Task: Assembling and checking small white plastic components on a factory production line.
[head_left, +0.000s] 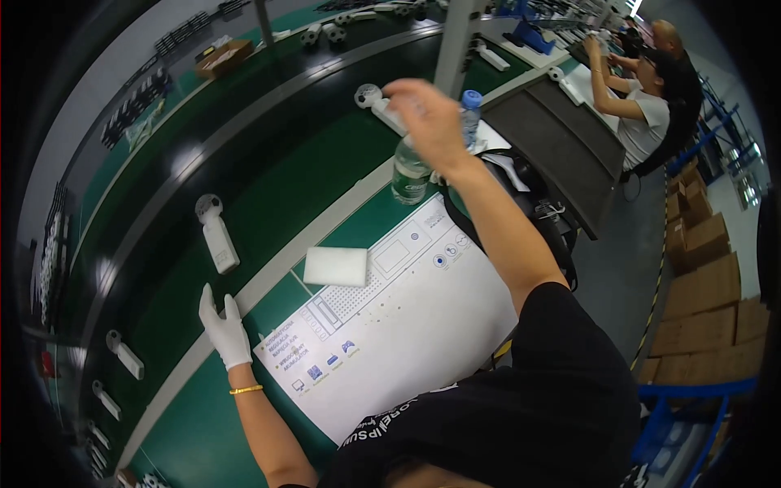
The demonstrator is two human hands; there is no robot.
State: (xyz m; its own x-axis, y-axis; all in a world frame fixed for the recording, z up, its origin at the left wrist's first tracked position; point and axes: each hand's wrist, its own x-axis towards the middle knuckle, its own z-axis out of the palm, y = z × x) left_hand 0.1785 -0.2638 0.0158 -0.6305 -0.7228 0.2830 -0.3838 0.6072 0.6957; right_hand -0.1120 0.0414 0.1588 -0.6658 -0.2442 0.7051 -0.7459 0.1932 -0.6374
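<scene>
My left hand (225,329), in a white glove, is at the near edge of the green conveyor belt, thumb and fingers apart, holding nothing. Just beyond it on the belt lies a white handheld device (218,236) with a round grey-patterned head. My bare right hand (433,128) is raised at the far right, above the clear bottle. Its fingers look curled but are smeared by motion. A similar white device (370,96) shows partly behind those fingers; whether they touch it I cannot tell. Between my hands a white foam block (336,267) lies on a printed white sheet (431,325).
A clear bottle (409,175) and a blue-capped bottle (471,114) stand by the right of the sheet, beside a black bag (533,191). More white devices (124,358) lie along the belt. Two people work at the far right, near stacked cardboard boxes (695,293).
</scene>
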